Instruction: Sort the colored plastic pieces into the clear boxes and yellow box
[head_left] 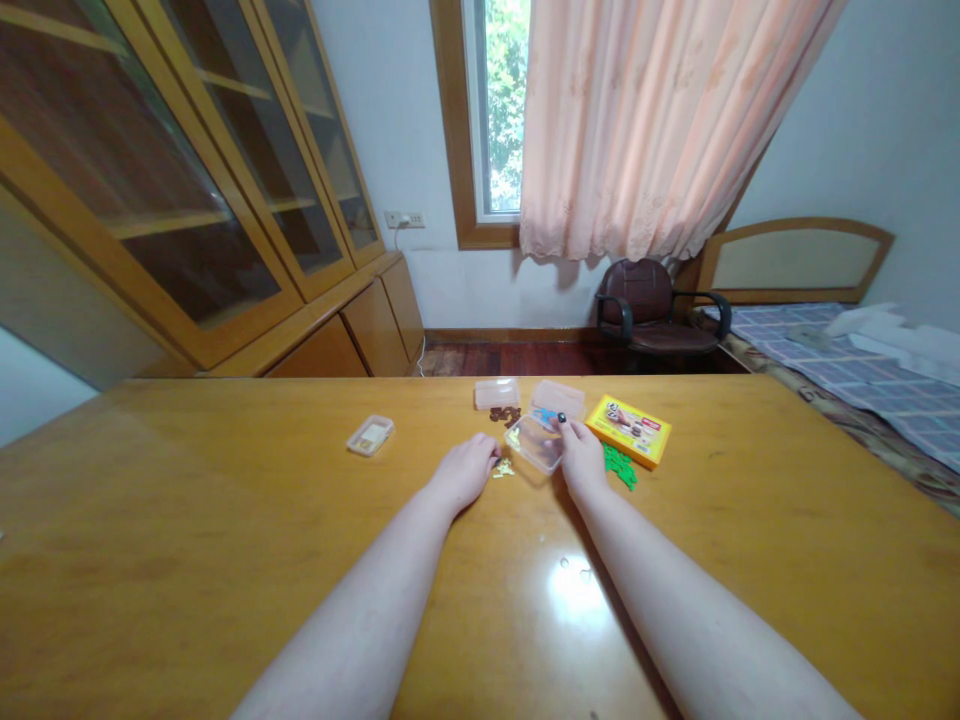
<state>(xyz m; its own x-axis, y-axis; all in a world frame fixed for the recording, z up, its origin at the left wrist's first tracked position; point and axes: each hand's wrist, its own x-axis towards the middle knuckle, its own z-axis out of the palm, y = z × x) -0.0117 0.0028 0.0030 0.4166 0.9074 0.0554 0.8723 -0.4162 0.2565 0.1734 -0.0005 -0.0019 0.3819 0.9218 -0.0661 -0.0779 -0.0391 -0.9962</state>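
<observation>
Right hand [583, 458] grips clear box [534, 445], left hand [469, 470] curled beside pale pieces [504, 468], grip unclear; green pieces [621, 466], brown pieces [506, 413] loose, unboxed.

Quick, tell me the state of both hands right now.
Left hand: curled, fingertips at the pale yellow pieces; holding one or not cannot be told.
Right hand: closed on the clear plastic box.

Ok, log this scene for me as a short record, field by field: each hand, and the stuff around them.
left hand: beside pale yellow pieces
right hand: holding a clear box
right of it: yellow box, green pieces
behind: brown pieces, two clear containers
far left: small clear case, alone
surface: wooden table
</observation>
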